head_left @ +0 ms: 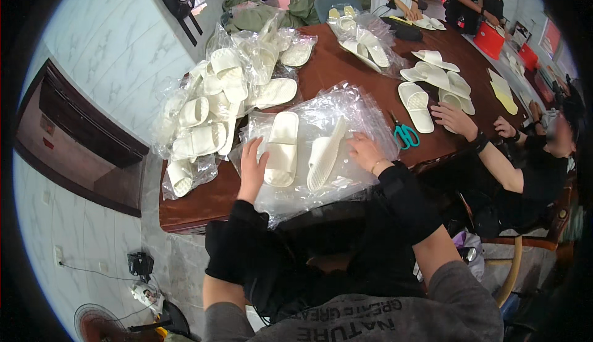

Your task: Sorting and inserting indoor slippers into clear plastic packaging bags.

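Two white slippers lie on a heap of clear plastic bags (346, 108) at the near edge of a brown wooden table (333, 64). The left slipper (281, 148) lies flat, sole down. The right slipper (325, 155) is tipped on its side. My left hand (252, 168) rests on the plastic just left of the flat slipper, fingers spread, touching its edge. Fingers loosely bent, my right hand (365, 152) presses on the plastic right of the tilted slipper. Neither hand grips a slipper.
A pile of bagged white slippers (210, 107) fills the table's left side. Teal-handled scissors (404, 133) lie right of my hand. A seated person's hands (456, 119) touch loose slippers (417, 104) at the right. More people stand at the far end.
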`<state>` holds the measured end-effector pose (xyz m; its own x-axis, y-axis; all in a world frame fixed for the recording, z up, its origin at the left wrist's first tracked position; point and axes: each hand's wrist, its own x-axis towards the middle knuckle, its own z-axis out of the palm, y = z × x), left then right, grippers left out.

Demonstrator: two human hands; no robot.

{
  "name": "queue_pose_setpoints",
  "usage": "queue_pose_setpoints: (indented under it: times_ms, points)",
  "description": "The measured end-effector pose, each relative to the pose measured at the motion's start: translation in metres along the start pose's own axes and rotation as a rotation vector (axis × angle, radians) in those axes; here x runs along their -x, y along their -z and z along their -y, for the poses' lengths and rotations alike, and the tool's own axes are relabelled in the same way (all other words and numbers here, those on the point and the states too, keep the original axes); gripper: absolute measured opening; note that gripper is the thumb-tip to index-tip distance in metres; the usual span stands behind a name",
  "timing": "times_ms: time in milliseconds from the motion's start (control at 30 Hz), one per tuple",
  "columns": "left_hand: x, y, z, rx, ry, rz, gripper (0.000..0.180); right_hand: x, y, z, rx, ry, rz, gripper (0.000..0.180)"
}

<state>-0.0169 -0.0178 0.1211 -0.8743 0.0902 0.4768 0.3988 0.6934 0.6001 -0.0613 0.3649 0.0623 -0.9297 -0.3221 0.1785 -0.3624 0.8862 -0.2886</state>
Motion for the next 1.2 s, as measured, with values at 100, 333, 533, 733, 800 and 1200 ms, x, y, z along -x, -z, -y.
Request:
queue_pose_setpoints:
  times_ms: [100,333,533,733,800,1200]
  points:
    - [0.060,-0.014,0.047,-0.056,0.180,-0.137,0.044,-0.008,0.033,0.032,-0.074,-0.094,-0.197,0.045]
    - [0.073,-0.047,0.039,-0.347,0.266,-0.122,0.043,-0.031,0.070,0.076,-0.221,0.362,-0.017,0.066]
    - [0.060,-0.056,0.027,-0.250,0.270,-0.115,0.045,-0.060,0.071,0.052,-0.418,0.353,0.108,0.050]
    - [0.080,-0.033,0.043,-0.360,0.327,-0.113,0.043,-0.082,0.163,0.035,-1.115,-0.065,-0.163,0.035]
    - [0.076,-0.037,0.042,-0.398,0.306,-0.116,0.041,-0.100,0.202,0.000,-0.977,-0.052,-0.356,0.034]
    - [0.078,-0.037,0.048,-0.511,0.216,-0.191,0.042,-0.056,0.154,0.052,0.122,0.351,-0.238,0.076]
